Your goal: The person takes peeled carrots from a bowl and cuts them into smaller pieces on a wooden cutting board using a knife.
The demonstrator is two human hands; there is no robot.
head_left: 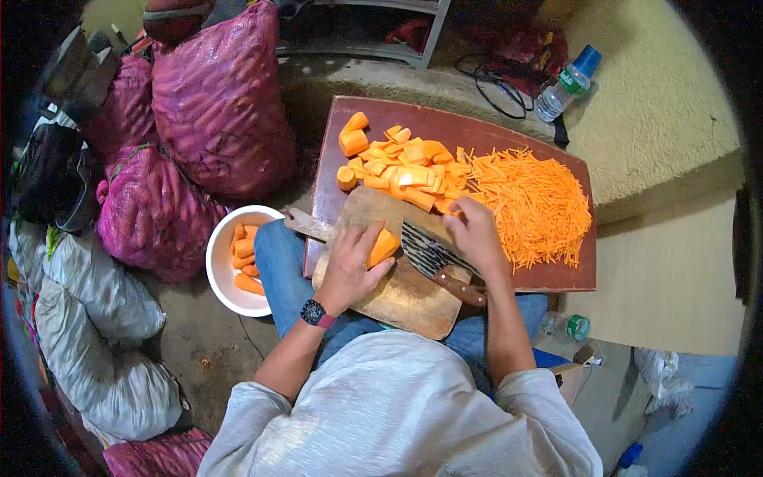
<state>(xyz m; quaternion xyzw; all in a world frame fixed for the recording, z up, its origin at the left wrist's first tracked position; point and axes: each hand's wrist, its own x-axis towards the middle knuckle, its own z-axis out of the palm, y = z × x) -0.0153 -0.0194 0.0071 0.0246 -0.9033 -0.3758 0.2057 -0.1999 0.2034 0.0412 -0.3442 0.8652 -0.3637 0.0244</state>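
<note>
My left hand point(350, 266) is closed around a thick carrot piece point(384, 247) on the wooden cutting board point(413, 306). A knife with a black-and-white patterned blade point(423, 250) and brown handle lies on the board's right part. My right hand point(477, 237) is over the board's right edge, beside the blade, its fingers curled near the carrot slices point(413, 176); whatever they hold is too small to tell. Shredded carrot point(532, 208) is heaped at the right of the reddish table point(576, 277).
A white bowl point(216, 274) with carrots stands left of my leg. Pink mesh sacks point(218, 103) and white sacks point(119, 374) are at the left. A plastic bottle point(566, 86) and black cable point(497, 83) lie on the ledge behind the table.
</note>
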